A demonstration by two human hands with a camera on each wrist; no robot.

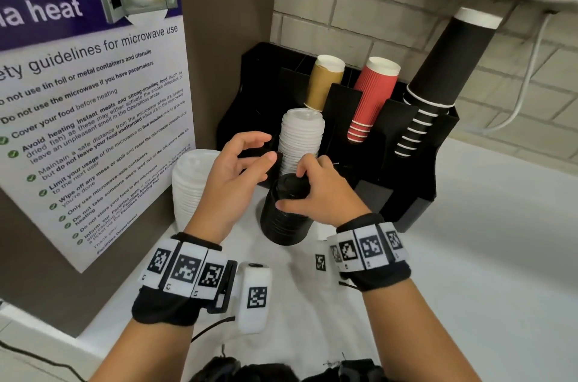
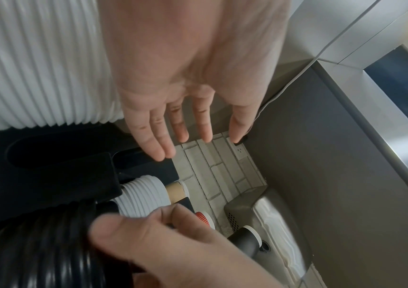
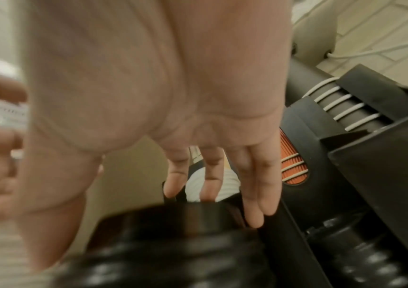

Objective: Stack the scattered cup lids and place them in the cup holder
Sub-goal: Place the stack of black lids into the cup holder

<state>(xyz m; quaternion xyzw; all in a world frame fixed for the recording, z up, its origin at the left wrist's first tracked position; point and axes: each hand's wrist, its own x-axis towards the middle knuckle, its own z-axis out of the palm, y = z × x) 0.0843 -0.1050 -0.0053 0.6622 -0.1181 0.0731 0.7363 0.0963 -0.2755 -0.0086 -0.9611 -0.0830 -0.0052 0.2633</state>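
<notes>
Black lid stack [image 1: 286,209] stands on the white worktop [image 1: 488,256], just at 6 o'clock of the black holder [image 1: 438,162]. Right hand [image 1: 322,194] is clamped on the stack's top, thumb at the near side, fingers over the far edge. Left hand [image 1: 231,175] hovers at 9 o'clock of that stack, fingers apart and loosely curved, holding nothing. White lid stack [image 1: 301,137] sits in a front slot of the holder, at 12 o'clock of the black stack. Second white lid stack [image 1: 192,184] stands on the worktop at 9 o'clock, by the left hand and near the poster [image 1: 93,119]. Holder's back slots carry tan cups [image 1: 323,83], red cups [image 1: 372,100] and black cups [image 1: 444,75], all tilted. In the left wrist view the fingers [image 2: 158,140] are straight and spread. Right wrist view is blurred, with the black lids under the palm.
</notes>
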